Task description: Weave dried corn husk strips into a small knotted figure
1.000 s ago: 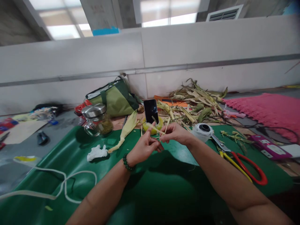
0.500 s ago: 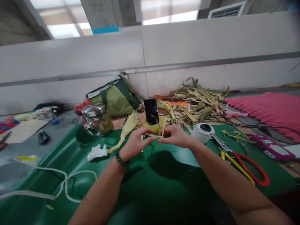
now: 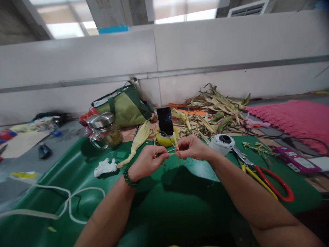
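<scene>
Narrow pale corn husk strips [image 3: 175, 139] run between my two hands above the green mat [image 3: 190, 206]. My left hand [image 3: 151, 158], with a dark green bead bracelet [image 3: 129, 177] at its wrist, pinches one end of a strip. On the other side my right hand [image 3: 192, 147] grips the strips where they cross, and one end sticks up past the fingers. Just behind the hands a phone [image 3: 165, 120] leans upright in a yellow ring-shaped holder [image 3: 166, 139]. Left of them lies a larger pale husk [image 3: 140, 139], its thin tail close to a crumpled white tissue [image 3: 105, 167].
At the right are a white roll [image 3: 222, 144], red-handled scissors [image 3: 276, 181], yellow-handled pliers [image 3: 259, 181] and a purple device [image 3: 295, 158]. A husk pile [image 3: 218, 103] lies at the back. A glass jar [image 3: 105, 132], a green bag [image 3: 128, 108] and a white cord [image 3: 68, 199] are left.
My left hand has shifted down slightly, its fingers now folded closer in a pinch. My right hand keeps its grip. The whole view has drifted a little.
</scene>
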The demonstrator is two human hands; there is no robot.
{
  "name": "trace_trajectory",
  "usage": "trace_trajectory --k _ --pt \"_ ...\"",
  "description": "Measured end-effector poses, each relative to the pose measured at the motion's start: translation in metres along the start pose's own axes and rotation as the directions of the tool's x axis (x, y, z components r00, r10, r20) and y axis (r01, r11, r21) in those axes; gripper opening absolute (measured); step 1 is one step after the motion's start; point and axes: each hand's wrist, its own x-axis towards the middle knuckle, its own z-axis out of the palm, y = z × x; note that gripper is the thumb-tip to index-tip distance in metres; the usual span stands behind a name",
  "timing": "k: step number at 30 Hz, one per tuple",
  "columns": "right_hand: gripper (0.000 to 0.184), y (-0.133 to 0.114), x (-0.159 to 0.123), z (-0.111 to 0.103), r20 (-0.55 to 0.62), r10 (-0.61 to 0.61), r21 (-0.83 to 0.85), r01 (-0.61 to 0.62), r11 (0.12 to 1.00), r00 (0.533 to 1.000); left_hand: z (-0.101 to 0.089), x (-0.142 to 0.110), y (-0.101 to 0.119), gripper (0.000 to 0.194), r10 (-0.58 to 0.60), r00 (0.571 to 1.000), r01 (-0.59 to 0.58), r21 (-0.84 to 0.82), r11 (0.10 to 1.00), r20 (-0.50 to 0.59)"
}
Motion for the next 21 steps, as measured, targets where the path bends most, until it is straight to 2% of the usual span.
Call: trace_trajectory --k 8,11,14,18,21 --pt "0.034 -0.001 0.0 -0.009 0.058 -0.003 0.091 -0.002 0.996 0.998 -0.003 0.005 -0.013 0.033 -0.056 0.998 0.058 -0.085 0.995 0.033" --pt "0.031 -0.005 -0.004 -0.008 0.103 -0.004 0.118 -0.008 0.993 0.995 -0.004 0.004 -0.013 0.022 -0.015 0.999 0.019 -0.094 0.995 0.045" --pt "0.023 -0.006 -0.005 -0.003 0.1 0.011 0.051 -0.016 0.999 0.995 -0.002 0.004 -0.011 0.033 0.044 0.999 -0.043 -0.16 0.986 0.0" --pt "0.02 -0.004 -0.003 0.007 0.043 -0.011 -0.034 0.013 0.999 0.999 0.001 0.006 -0.01 0.025 0.068 0.99 -0.039 -0.221 0.975 0.127" --pt "0.018 -0.003 -0.002 0.012 -0.005 -0.056 -0.085 0.056 0.995 0.998 0.001 0.008 -0.012 0.027 0.053 0.979 -0.009 -0.217 0.976 0.198"
